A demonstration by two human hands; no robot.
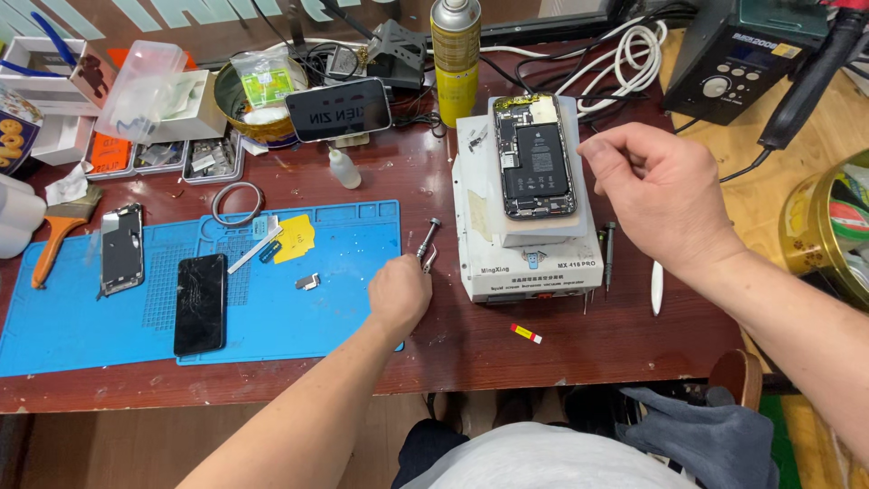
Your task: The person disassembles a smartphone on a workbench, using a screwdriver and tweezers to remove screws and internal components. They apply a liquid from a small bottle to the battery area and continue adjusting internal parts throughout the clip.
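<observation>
My left hand [398,294] rests on the wooden desk [543,353] at the right edge of the blue mat [81,317], fingers closed around a thin metal tool [427,240] whose tip points up and away. My right hand [665,195] hovers loosely curled, holding nothing that I can see, just right of an opened phone [534,156] with its insides showing. That phone lies on a white box-shaped heating machine [525,258]. A small screwdriver [608,254] lies beside the machine under my right wrist.
On the mat lie a cracked black phone screen [200,303], a phone frame [121,247], yellow sticky paper [294,237] and a small metal part [308,282]. Behind stand a yellow spray can [454,56], a propped phone [339,109], a small bottle [344,168], parts trays [163,158] and a soldering station [742,56].
</observation>
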